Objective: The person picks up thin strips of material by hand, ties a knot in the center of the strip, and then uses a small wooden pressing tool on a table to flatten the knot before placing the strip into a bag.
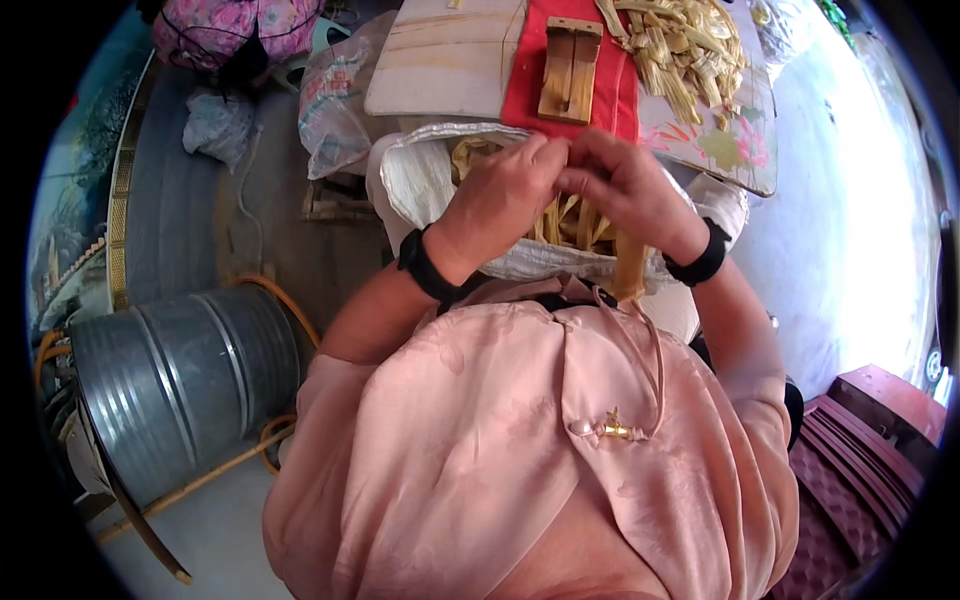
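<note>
Fingertips together, my left hand (507, 198) and my right hand (632, 188) meet above an open white woven sack (420, 178). Both hands are closed in a pinch; what lies between the fingertips is hidden. A flat, dried yellowish strip (629, 266) hangs down from under my right palm, its lower end near my shirt. More dried yellowish strips (578, 222) fill the sack below my hands. Just beyond my fingertips, a small wooden block tool (571, 75) with a lengthwise slot lies on a red cloth (522, 88).
A heap of dried yellowish pieces (690, 55) lies on the table (440, 65) at the far right. Plastic bags (335, 105) hang at its left side. A ribbed metal drum (190, 385) lies at my left, and dark red slatted furniture (850, 480) stands at my right.
</note>
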A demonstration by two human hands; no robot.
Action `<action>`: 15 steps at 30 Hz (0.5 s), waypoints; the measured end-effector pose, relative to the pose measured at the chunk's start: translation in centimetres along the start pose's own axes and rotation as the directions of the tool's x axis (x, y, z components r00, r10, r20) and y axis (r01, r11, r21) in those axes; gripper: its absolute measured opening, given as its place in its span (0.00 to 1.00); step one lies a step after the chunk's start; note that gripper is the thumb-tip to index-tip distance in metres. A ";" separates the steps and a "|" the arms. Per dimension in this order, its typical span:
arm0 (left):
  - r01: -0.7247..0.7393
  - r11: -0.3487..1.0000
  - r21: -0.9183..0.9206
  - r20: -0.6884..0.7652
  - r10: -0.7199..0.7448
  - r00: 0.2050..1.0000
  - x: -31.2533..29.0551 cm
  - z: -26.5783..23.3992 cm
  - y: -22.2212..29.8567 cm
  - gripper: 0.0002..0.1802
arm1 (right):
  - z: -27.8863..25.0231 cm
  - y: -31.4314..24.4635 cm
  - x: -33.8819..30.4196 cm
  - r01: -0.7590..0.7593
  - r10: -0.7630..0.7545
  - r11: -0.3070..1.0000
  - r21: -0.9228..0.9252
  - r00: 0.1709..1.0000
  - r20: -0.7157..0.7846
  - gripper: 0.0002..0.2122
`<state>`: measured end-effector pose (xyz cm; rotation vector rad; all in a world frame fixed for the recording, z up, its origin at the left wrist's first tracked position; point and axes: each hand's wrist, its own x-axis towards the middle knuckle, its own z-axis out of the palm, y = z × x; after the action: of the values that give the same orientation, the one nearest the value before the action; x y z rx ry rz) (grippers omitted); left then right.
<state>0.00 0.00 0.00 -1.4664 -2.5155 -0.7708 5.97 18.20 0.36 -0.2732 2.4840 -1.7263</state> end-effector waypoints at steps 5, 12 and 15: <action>-0.335 0.907 0.255 0.014 0.343 0.939 0.1 -1.0 -3.4 0.04 | 0.3 -0.7 -0.5 0.125 -0.118 0.961 -0.246 0.992 0.041 0.08; -0.252 0.957 0.146 -0.112 0.269 0.957 1.7 1.0 -8.7 0.06 | 0.4 -0.4 1.2 0.236 -0.273 0.946 -0.224 0.949 -0.155 0.09; 0.020 0.925 -0.380 -0.060 -0.046 0.997 3.5 2.7 -8.6 0.07 | -0.7 3.3 3.1 0.034 -0.030 0.999 0.005 0.940 -0.341 0.09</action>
<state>-8.67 0.69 -4.20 -1.4704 -2.4409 -1.3530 2.48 19.36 -2.43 -0.0112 2.7140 -1.9451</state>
